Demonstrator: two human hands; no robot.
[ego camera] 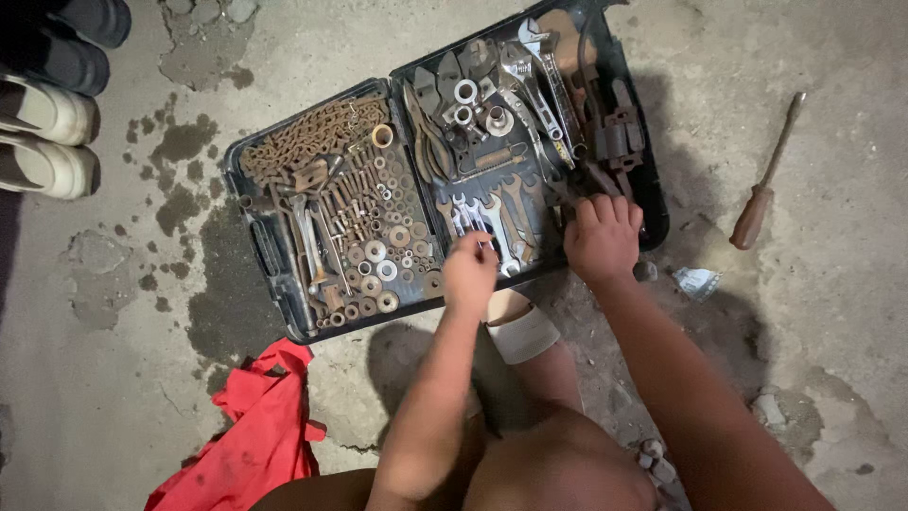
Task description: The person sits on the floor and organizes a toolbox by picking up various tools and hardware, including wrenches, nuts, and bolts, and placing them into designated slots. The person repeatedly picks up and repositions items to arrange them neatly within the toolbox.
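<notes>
Over the near edge of an open black plastic tool case (pixel 284 312) on stained concrete, left hand (pixel 470 274) pinching one of several silver open-ended spanners (pixel 473 220) lying side by side, long axes pointing away, right hand (pixel 602 238) curled loosely, seemingly empty, atop rusty tools (pixel 605 142) near the right corner.

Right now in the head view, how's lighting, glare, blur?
Head view: light centres on the open tool case, with corners falling dark. No strong glare, just small glints on the wrenches. The left hand and right hand look slightly soft; the red cloth and screwdriver read clearly.
</notes>
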